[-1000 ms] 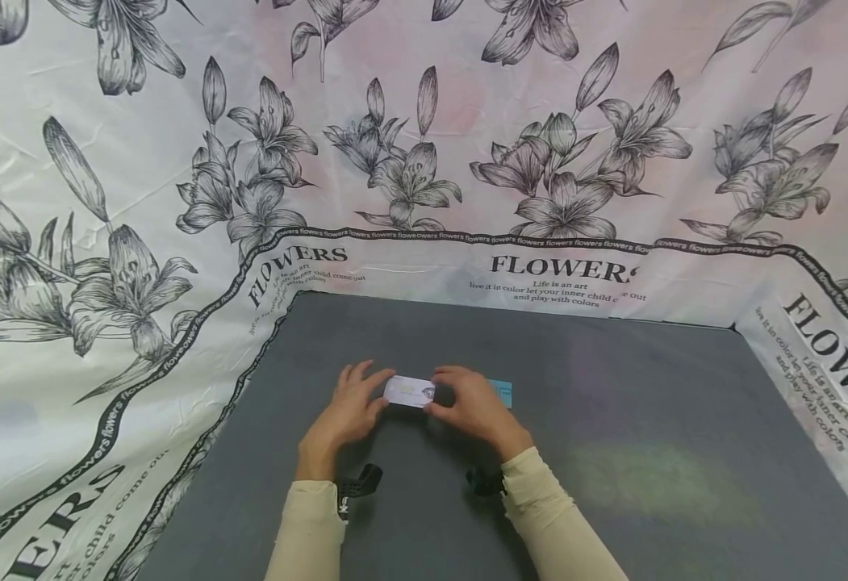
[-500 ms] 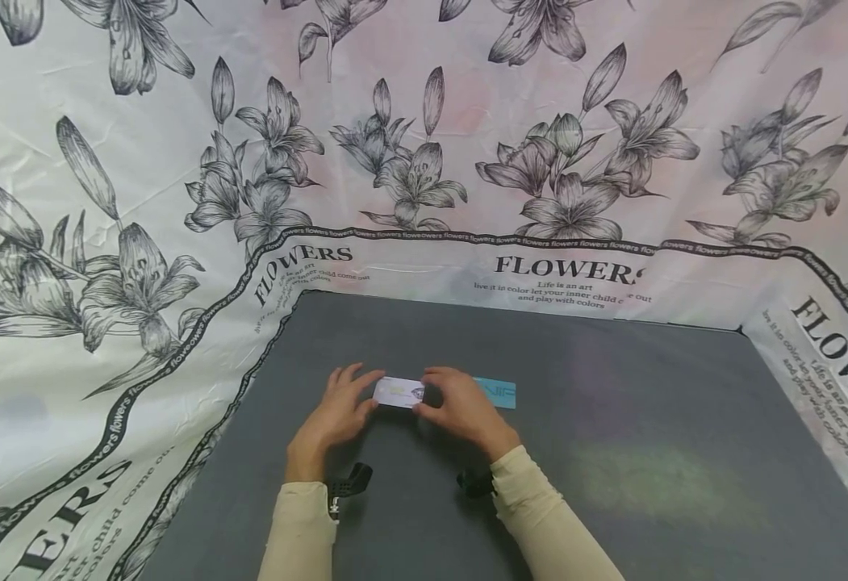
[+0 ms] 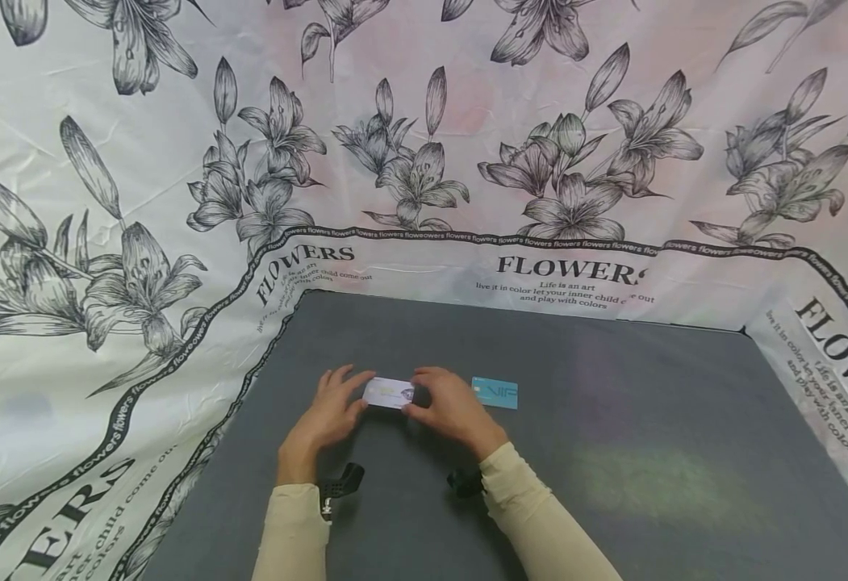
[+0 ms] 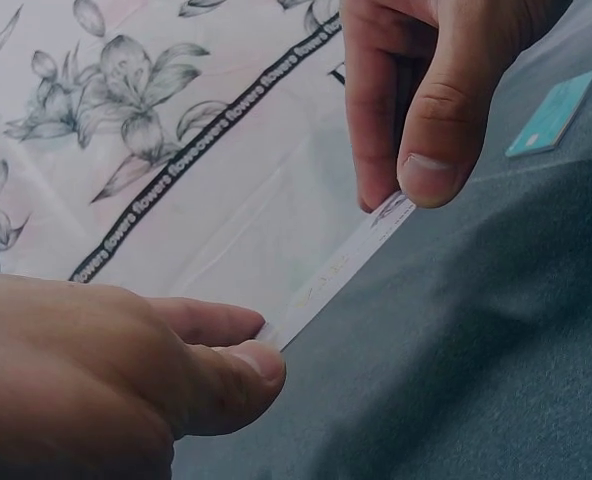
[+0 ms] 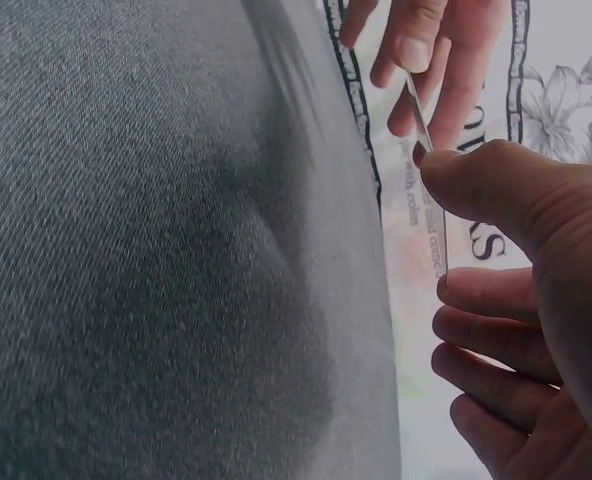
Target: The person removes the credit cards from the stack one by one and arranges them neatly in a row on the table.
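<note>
A white card [image 3: 389, 393] with faint yellowish print and a dark emblem at its right end is held above the dark grey table, between both hands. My left hand [image 3: 327, 413] pinches its left end with thumb and fingers. At the other end, my right hand [image 3: 454, 407] pinches it near the emblem. The left wrist view shows the white card [image 4: 341, 262] tilted and off the surface; the right wrist view sees it almost edge-on. A light blue card [image 3: 495, 392] with a chip and "VIP" lettering lies on the table, right of my right hand.
The grey table [image 3: 656, 420] extends well to the right and toward me. White cloth [image 3: 424, 278] printed with flowers and lettering rises along its back and sides. A black wrist camera [image 3: 344, 482] sits at the left wrist, another [image 3: 463, 483] at the right.
Both hands have shifted left together with the white card. The blue card, earlier partly hidden by the right hand, now shows fully. The head view has turned slightly.
</note>
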### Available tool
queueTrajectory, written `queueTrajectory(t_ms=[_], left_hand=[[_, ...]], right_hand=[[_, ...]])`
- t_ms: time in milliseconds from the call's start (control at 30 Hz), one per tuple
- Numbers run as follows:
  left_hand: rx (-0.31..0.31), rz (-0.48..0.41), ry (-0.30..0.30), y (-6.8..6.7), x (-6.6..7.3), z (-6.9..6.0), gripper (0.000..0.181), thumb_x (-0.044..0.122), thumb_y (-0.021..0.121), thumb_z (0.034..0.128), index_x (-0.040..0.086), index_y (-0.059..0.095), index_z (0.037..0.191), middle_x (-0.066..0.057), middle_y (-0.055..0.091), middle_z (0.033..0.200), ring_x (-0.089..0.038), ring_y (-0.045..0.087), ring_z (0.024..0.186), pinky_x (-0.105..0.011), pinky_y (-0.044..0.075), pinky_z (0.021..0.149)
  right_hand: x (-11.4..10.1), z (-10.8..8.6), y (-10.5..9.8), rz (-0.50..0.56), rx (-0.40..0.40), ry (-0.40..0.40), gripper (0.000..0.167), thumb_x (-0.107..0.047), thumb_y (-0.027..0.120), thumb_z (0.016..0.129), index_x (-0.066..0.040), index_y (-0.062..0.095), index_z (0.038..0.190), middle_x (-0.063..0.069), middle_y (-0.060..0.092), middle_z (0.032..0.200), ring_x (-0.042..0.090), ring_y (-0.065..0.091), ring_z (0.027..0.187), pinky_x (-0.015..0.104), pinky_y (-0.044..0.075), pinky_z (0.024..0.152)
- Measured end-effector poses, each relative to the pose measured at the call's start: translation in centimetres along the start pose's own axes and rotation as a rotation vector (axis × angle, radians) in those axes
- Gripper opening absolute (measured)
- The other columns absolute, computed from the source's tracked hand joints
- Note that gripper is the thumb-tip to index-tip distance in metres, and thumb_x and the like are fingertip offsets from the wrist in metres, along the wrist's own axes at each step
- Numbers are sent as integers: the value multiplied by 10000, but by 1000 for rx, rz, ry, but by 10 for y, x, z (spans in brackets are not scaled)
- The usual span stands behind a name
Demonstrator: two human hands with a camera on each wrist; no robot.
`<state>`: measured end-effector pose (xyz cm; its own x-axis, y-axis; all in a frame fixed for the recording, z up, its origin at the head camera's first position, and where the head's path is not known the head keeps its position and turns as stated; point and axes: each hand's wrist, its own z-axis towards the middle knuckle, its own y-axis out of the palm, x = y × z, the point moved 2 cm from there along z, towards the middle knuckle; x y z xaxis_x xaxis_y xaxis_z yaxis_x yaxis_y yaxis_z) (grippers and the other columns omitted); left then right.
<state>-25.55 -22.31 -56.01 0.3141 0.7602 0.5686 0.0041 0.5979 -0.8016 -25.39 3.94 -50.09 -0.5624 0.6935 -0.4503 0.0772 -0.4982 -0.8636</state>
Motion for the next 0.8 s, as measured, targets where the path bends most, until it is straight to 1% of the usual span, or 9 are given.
queueTrajectory(t_ms=[200,300,367,433,500,600,733,767,800], left_hand=[[12,-35,-35,-6,2,-6,502,144,694,1050,231,628,1540,-307,432,1644,-673,272,1526,-852,275,1178],[-4,-29,-52,-20,20,-11,503,111,690,1039,189,633,1532,-345,439,1623,-693,281,1511,-850,270,1183],[-15,-8,-54,-25,25,-15,489,127,656,1068,193,619,1551,-358,430,1622,-712,280,1498,-837,272,1195],[-18,-5,-64,-23,16,-15,501,128,667,1059,197,618,1552,-356,426,1629,-710,271,1507,-839,261,1203],[-22,1,-80,-16,-1,-12,513,144,680,1055,220,612,1558,-336,409,1653,-694,245,1530,-842,252,1208],[-9,-7,-95,-13,-13,-12,509,158,703,1046,231,626,1544,-332,416,1646,-691,247,1526,-861,261,1182],[-12,4,-90,-21,-7,-17,495,175,685,1070,243,620,1556,-321,409,1656,-674,258,1528,-836,277,1194],[-8,3,-94,-18,-14,-17,500,173,694,1064,257,623,1552,-310,406,1662,-661,254,1537,-838,275,1194],[-13,1,-100,-20,-14,-18,517,152,707,1051,252,625,1551,-301,399,1676,-649,245,1553,-836,268,1202]], right_hand=[[-7,5,3,-15,-16,-10,489,-348,863,966,-31,764,1324,166,708,1457,360,673,1365,543,541,1151],[-9,7,7,-16,-22,-6,493,-355,857,971,-31,763,1330,163,704,1464,358,670,1371,543,539,1154],[-11,8,10,-18,-28,-1,498,-363,855,973,-34,762,1335,157,702,1471,353,667,1377,541,536,1158],[-13,9,12,-18,-27,-1,494,-363,857,972,-35,765,1329,155,705,1466,351,671,1372,538,538,1157],[-14,10,15,-23,-32,2,497,-367,855,972,-37,764,1333,147,705,1467,344,671,1372,530,538,1159],[-17,12,17,-26,-39,2,496,-369,851,975,-43,763,1338,140,706,1468,336,672,1371,522,538,1162],[-20,14,19,-34,-44,-4,488,-380,846,979,-54,766,1333,136,706,1469,328,675,1369,512,540,1162],[-21,15,19,-35,-46,-5,486,-384,846,979,-57,768,1330,135,707,1468,326,675,1368,511,540,1162],[-22,15,20,-36,-48,-6,486,-388,845,979,-60,768,1328,134,707,1469,324,675,1369,509,540,1163]])
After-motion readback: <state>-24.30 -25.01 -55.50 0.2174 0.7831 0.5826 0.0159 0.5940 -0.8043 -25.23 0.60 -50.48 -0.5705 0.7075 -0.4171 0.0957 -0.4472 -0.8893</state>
